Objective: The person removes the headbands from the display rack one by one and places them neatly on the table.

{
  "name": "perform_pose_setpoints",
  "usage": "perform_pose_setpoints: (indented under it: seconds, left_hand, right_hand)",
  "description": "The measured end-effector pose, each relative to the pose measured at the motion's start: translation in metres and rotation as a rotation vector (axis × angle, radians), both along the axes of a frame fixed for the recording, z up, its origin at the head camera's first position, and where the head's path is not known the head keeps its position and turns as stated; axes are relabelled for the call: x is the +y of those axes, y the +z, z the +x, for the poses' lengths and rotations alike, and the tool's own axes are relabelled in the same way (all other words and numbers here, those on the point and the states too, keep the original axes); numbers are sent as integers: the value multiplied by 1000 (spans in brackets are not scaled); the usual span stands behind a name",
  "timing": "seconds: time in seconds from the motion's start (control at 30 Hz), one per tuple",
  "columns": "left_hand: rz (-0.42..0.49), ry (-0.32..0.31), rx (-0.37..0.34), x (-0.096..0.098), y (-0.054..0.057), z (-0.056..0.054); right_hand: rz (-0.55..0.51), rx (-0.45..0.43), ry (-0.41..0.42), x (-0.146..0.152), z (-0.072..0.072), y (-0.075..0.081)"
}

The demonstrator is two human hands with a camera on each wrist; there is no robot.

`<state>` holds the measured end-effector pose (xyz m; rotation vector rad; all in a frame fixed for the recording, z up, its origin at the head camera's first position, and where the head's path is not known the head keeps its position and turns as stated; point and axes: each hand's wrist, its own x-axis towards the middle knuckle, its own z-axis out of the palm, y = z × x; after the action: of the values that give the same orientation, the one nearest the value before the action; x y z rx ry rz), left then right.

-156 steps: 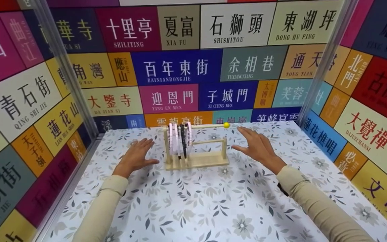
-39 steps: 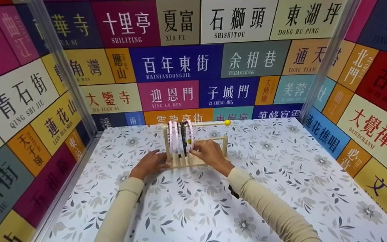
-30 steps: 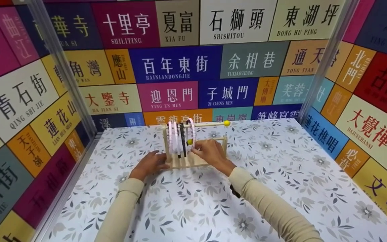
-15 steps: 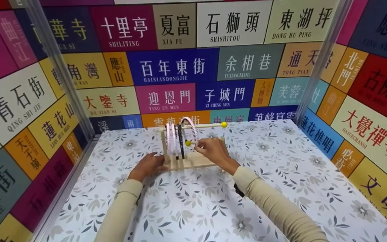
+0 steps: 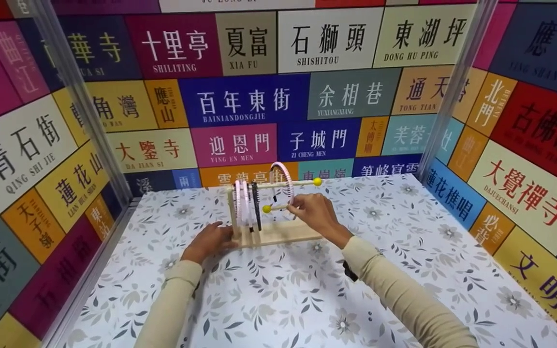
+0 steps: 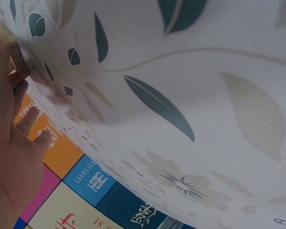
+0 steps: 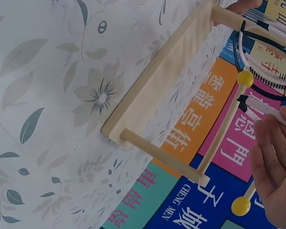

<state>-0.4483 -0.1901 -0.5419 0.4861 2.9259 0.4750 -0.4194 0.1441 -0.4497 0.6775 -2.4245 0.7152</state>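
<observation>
Right hand [image 5: 315, 212] pinches a pink headband [image 5: 288, 181] astride the rack's upper bar [image 5: 302, 183]

The right hand grips the near end of the pink headband between thumb and fingers. From that hold, the band arches up and away over the upper bar, and its far leg hangs behind the bar, ending in a black tip. Whether the band touches the bar cannot be told. It stands apart from the black headband [image 5: 257, 208] to its left, and left of the yellow ball [image 5: 317, 181] that caps the bar's right end. Two more pink headbands [image 5: 238, 205] hang farther left, close together beside the left post [image 5: 231, 208].

The lower bar [image 7: 221, 129] runs left from the right post [image 7: 162, 155] and ends in a second yellow ball [image 5: 266, 209], left of the gripping fingers. In the head view, the right hand covers part of this bar.

The left hand [image 5: 211, 241] is at the left end of the wooden base [image 5: 283, 233], fingers against the wood; whether they pinch it or only rest there cannot be told.

The rack stands toward the far side of a table [image 5: 259, 295] with a leaf-and-flower cover. Behind it rises a wall [image 5: 244, 96] of coloured panels bearing lettering.
</observation>
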Motion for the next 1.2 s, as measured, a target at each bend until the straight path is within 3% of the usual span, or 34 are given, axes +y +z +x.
perform_pose_setpoints:
  seconds: [0.23, 0.53, 0.87, 1.2]
  left_hand:
    - [-10, 7, 1, -1, -2, 0]
    - [6, -21, 29, -2, -1, 0]
    - [-5, -9, 24, -2, -4, -4]
    - [-21, 2, 19, 0, -2, -3]
  right_hand:
    - [-21, -50, -27, 11, 1, 3]
    - [-46, -55, -54, 30, 1, 14]
    - [-80, -71, -86, 61, 1, 17]
    - [-110, -100, -169, 92, 2, 21]
